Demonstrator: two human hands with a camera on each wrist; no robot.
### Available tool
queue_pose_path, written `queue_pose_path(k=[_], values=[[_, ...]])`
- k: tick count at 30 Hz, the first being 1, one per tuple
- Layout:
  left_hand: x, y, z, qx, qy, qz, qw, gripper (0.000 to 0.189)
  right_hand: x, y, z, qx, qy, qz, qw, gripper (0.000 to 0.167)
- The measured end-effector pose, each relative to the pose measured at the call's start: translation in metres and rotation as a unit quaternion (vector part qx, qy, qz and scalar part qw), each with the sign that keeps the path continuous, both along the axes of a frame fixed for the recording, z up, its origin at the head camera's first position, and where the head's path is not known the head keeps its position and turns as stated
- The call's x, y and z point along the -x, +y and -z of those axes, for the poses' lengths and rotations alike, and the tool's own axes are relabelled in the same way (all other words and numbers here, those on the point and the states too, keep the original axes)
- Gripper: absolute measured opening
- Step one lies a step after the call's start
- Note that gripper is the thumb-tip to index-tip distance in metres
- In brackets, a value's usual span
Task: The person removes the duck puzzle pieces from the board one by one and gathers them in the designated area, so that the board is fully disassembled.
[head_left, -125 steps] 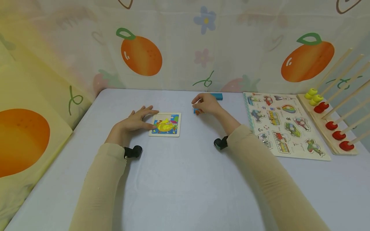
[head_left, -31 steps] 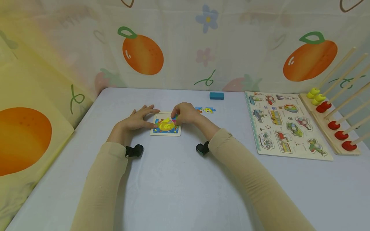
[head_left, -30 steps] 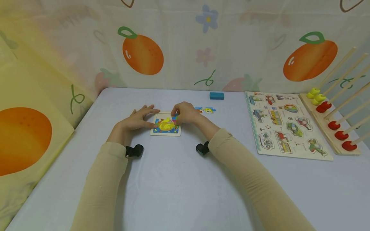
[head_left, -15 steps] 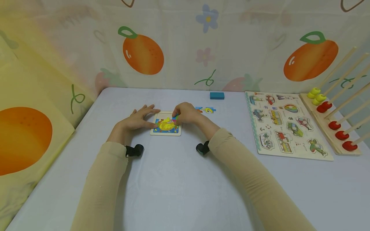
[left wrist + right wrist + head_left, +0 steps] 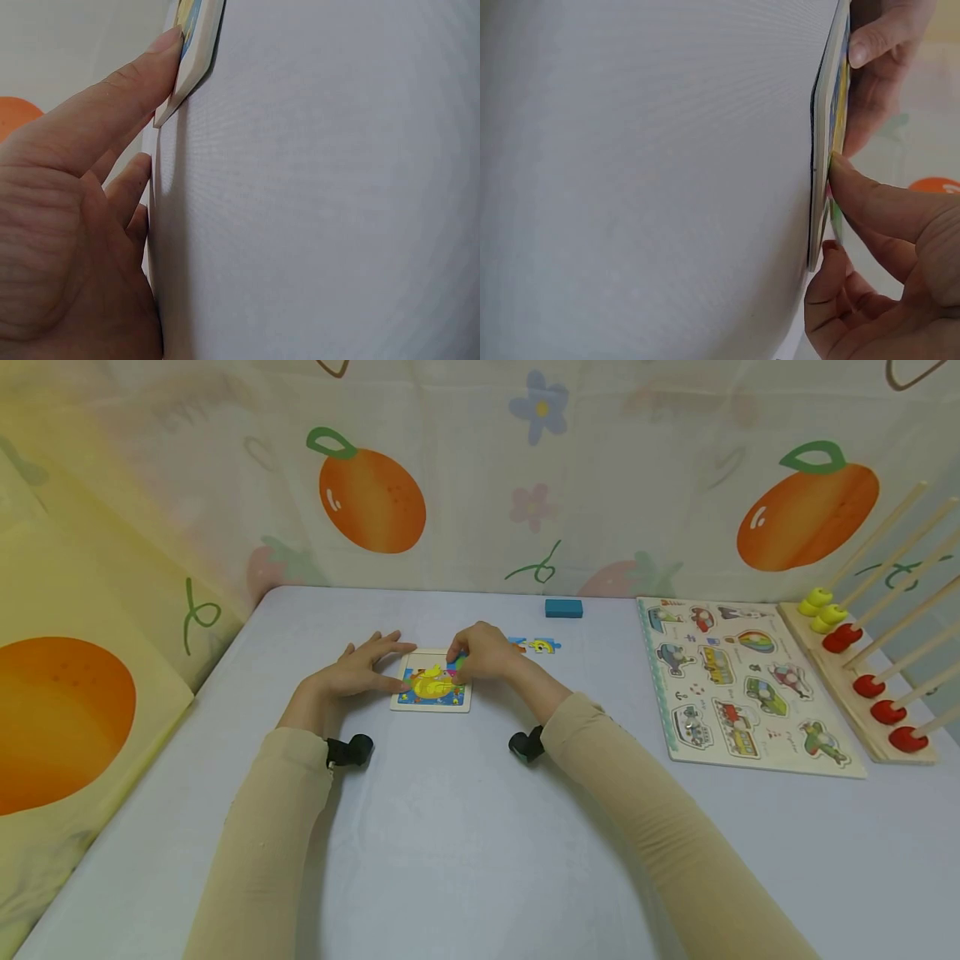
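Fingers spread, the left hand [image 5: 356,668] rests its thumb on the left side of the puzzle frame [image 5: 431,708] on the table [image 5: 435,827]. The right hand [image 5: 483,652] pinches a piece [image 5: 455,666], mostly finger-hidden, at the far right corner, partly covering a loose piece [image 5: 517,642] behind.

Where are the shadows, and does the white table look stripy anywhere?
Head view: soft shadows beside both sleeves, on the table. Left wrist view: a dim shadow runs beside the left hand, and faint streaks fan across the table. Right wrist view: similar streaks near the top.
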State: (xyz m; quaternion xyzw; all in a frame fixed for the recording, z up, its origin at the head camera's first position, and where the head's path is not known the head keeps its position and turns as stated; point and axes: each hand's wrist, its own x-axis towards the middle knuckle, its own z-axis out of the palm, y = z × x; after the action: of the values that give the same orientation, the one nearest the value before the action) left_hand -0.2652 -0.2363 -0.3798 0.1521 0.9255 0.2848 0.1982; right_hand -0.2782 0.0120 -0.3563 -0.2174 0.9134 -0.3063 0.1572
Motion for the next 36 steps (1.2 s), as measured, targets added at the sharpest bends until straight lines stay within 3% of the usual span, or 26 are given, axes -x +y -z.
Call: queue_pose_path(k=[11,22,29,36], values=[[-0.001,0.000,0.000,-0.005,-0.006,-0.002,1.0000,0.073,-0.002,-0.003,-0.001,0.001,-0.017,0.004,0.9999,0.028],[-0.001,0.000,0.000,-0.001,-0.005,-0.003,1.0000,0.073,0.004,0.002,0.000,0.033,-0.034,0.007,0.9988,0.031],[-0.001,0.000,-0.001,0.002,-0.005,-0.002,1.0000,0.073,0.008,0.012,-0.013,0.074,-0.073,0.038,0.9938,0.029],[0.000,0.002,-0.001,0.007,-0.015,-0.015,0.9998,0.073,0.015,0.031,-0.027,0.118,-0.075,0.072,0.9876,0.024]])
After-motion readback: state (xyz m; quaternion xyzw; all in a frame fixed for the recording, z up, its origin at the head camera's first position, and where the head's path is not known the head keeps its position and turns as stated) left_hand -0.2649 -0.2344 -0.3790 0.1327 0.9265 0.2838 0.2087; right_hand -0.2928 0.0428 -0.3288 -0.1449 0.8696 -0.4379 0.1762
